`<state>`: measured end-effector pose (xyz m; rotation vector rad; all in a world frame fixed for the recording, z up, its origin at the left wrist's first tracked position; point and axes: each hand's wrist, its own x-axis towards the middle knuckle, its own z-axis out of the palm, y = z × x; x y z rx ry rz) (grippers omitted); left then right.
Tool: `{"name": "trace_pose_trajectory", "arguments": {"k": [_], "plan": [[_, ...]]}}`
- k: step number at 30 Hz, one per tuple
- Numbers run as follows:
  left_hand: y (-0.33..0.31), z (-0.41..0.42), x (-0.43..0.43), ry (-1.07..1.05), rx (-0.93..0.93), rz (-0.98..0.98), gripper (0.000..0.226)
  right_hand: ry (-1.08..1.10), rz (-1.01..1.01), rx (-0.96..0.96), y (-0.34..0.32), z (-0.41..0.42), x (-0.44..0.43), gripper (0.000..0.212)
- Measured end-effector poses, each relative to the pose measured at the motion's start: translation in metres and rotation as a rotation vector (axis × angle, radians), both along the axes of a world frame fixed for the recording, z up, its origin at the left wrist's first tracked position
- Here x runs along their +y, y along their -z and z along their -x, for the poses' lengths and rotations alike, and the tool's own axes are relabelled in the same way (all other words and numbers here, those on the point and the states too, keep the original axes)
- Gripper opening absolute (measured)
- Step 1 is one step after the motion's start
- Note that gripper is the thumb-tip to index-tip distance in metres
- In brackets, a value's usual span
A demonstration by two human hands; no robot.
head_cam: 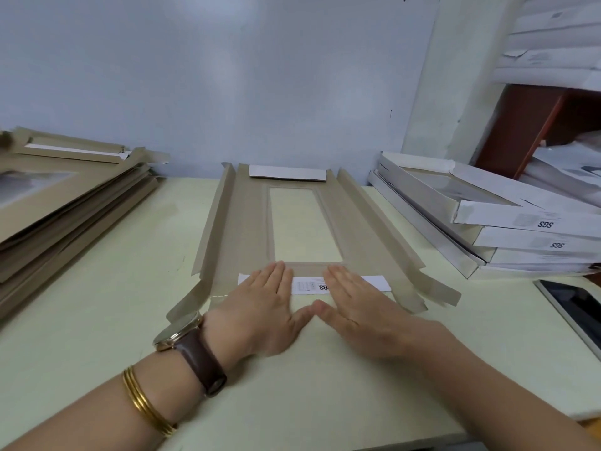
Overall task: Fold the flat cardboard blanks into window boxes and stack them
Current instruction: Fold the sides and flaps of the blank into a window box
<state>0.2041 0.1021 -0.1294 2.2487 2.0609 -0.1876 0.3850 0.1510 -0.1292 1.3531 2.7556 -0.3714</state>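
Lying flat at surface (97, 304) centre: cardboard blank (244, 229), brown side up, window cut-out in middle, side flaps (213, 219) raised. Pressed down by left grip (260, 307) and right grip (361, 307): near end flap (374, 283); fingers straight, nothing grasped, thumb tips together. Kept left, well apart: stack of flat blanks (65, 203). Kept right, near blank: stack of folded boxes (507, 237). At right edge: dark-screened device (577, 309). Worn on left wrist: watch (180, 333), bangles (146, 402).

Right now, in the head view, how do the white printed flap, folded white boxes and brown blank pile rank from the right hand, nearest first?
1. White printed flap: under the right hand.
2. Folded white boxes: to its right.
3. Brown blank pile: far left.
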Motion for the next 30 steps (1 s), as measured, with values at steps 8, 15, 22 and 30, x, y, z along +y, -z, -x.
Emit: {"name": "trace_pose_trajectory", "arguments": {"k": [8, 15, 22, 30], "plan": [[-0.011, -0.007, -0.01, -0.125, 0.14, 0.014, 0.093, 0.127, -0.083, -0.217, -0.008, -0.026, 0.0, 0.107], [-0.017, -0.003, -0.014, -0.227, 0.218, 0.0, 0.103, 0.21, -0.173, -0.33, -0.01, -0.035, 0.002, 0.118], [-0.023, 0.018, -0.012, -0.198, 0.06, -0.039, 0.067, 0.188, -0.259, -0.217, -0.011, -0.055, 0.007, 0.084], [-0.026, 0.039, -0.02, -0.203, -0.309, -0.334, 0.029, 0.38, -0.24, 0.368, -0.011, -0.056, 0.014, 0.023]]}}
